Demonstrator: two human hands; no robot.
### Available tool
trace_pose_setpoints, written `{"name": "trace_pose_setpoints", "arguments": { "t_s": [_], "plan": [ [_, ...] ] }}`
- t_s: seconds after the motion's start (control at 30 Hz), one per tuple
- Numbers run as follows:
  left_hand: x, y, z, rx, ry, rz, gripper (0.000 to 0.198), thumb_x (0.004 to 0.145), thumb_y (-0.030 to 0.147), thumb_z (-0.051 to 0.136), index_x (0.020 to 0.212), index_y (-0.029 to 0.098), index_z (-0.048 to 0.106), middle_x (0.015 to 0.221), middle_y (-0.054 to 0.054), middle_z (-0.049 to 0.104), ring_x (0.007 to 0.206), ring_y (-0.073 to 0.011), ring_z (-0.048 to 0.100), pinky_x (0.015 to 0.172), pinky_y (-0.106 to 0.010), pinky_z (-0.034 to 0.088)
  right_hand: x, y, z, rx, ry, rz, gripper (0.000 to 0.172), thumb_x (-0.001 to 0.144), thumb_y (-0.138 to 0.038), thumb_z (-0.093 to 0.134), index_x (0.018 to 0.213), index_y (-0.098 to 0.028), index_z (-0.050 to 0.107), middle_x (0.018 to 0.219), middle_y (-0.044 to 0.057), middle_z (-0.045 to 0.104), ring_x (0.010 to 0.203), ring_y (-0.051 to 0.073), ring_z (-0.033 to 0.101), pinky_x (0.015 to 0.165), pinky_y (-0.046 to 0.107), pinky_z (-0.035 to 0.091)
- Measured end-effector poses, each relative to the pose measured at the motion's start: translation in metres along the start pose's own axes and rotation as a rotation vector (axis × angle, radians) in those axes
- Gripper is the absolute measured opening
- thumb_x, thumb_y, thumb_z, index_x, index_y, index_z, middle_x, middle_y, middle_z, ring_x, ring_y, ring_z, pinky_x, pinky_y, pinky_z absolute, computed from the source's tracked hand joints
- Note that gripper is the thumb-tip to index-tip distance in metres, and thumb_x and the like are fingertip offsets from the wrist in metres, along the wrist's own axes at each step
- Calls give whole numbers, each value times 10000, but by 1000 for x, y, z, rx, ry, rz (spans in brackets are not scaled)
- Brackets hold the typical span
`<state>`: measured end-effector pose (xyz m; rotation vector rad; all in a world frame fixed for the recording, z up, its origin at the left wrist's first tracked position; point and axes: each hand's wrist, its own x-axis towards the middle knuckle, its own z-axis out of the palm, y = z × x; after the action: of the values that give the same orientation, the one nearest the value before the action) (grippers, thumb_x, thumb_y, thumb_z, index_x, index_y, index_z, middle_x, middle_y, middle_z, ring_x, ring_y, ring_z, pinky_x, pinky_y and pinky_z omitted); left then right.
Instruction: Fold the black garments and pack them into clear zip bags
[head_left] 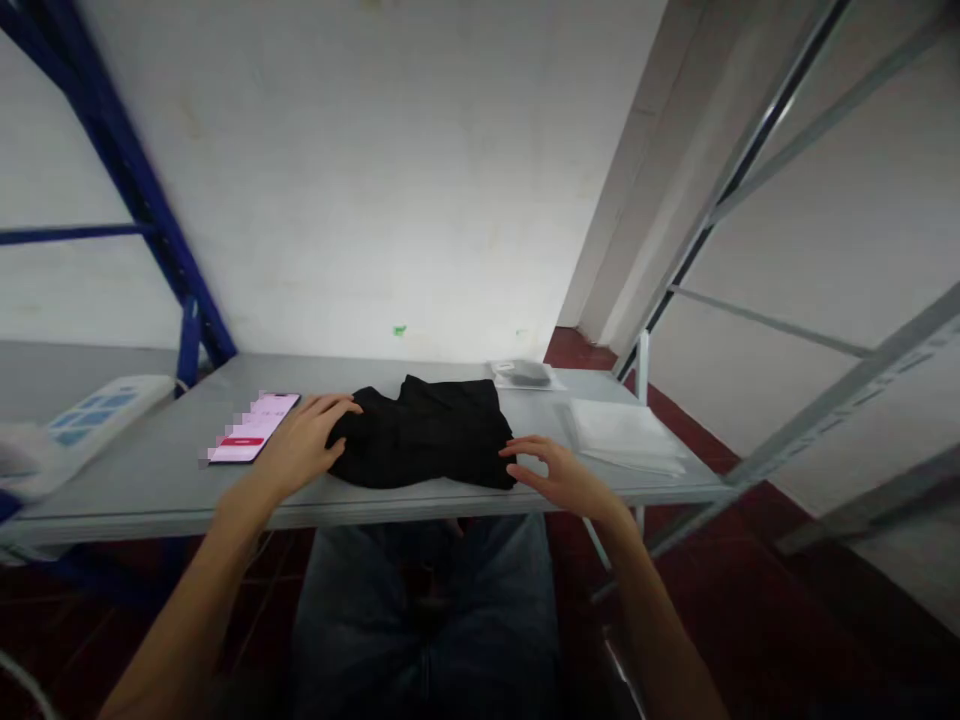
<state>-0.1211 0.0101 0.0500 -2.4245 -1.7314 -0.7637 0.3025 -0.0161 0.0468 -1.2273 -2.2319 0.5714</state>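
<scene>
A folded piece of black cloth (427, 435), seemingly a garment, lies near the table's front edge. My left hand (304, 440) rests at its left end, the fingers on top and the thumb spread apart lower down. At the opposite end, my right hand (555, 475) touches the right edge with its fingertips. A gap shows between that thumb and the fingers. Neither hand is visibly closed around the fabric. What kind of garment it is, I cannot tell.
Left of the cloth, a phone (259, 428) with a lit screen lies on the grey table (450, 505). A white power strip (112, 410) is farther left. Clear plastic bags (622, 432) lie at right, and a bagged dark item (521, 374) sits behind. Metal posts flank the table.
</scene>
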Motion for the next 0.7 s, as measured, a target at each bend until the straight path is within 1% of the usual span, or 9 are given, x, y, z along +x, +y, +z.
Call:
{"name": "trace_pose_setpoints", "arguments": {
  "t_s": [0.07,0.13,0.2,0.27,0.33,0.43,0.53,0.6,0.7],
  "plan": [
    [2,-12,3,47,-27,14,406,704,244,595,1088,264,722,1359,-96,690,1256,-350,616,1137,-530,452,6,2,-2,7,51,1,299,993,-386,626,1263,-308,727,1285,64,721,1223,258,654,1103,460,487],
    [5,-19,5,54,-41,28,294,726,265,604,991,266,732,1343,-100,700,1243,-351,622,1134,-532,448,12,7,-1,1,99,15,308,986,-369,624,1269,-295,717,1276,71,719,1199,255,660,1060,443,515],
    [9,-20,5,28,-41,43,174,772,312,602,886,272,728,1324,-92,712,1237,-346,626,1135,-530,439,16,14,0,4,138,33,305,974,-358,628,1257,-283,717,1275,78,717,1168,250,671,1016,425,540],
    [15,-17,3,-39,-42,67,162,821,368,586,857,275,713,1273,-82,736,1209,-327,644,1121,-502,446,19,21,3,18,165,42,299,967,-354,630,1242,-274,717,1257,76,723,1133,242,685,979,411,555],
    [23,-13,0,-115,-6,61,221,876,426,546,912,270,698,1171,-78,765,1136,-301,679,1081,-457,474,22,27,6,36,171,35,296,971,-354,623,1241,-270,713,1243,71,727,1120,235,692,953,399,563],
    [41,-12,0,-181,76,-30,327,936,508,481,1025,252,664,1068,-76,775,1031,-277,713,979,-393,522,28,33,9,54,178,31,291,973,-347,616,1235,-259,710,1232,73,727,1111,235,696,911,385,569],
    [63,-15,7,-158,105,-147,388,973,529,426,1106,231,635,1016,-86,774,951,-264,723,887,-362,539,37,39,13,45,186,51,294,953,-315,637,1233,-256,707,1240,77,716,1097,230,695,910,384,566],
    [75,-17,12,-61,104,-233,384,994,481,403,1154,213,628,1001,-107,769,926,-276,722,866,-379,537,43,43,16,19,175,60,313,930,-275,657,1239,-262,707,1246,75,706,1096,224,690,929,389,562],
    [84,-14,19,113,66,-336,339,988,335,403,1159,179,651,1069,-179,745,987,-333,712,879,-444,530,48,47,22,-20,141,62,371,882,-189,676,1244,-264,711,1246,74,698,1086,217,683,938,390,558]
  ]
}}
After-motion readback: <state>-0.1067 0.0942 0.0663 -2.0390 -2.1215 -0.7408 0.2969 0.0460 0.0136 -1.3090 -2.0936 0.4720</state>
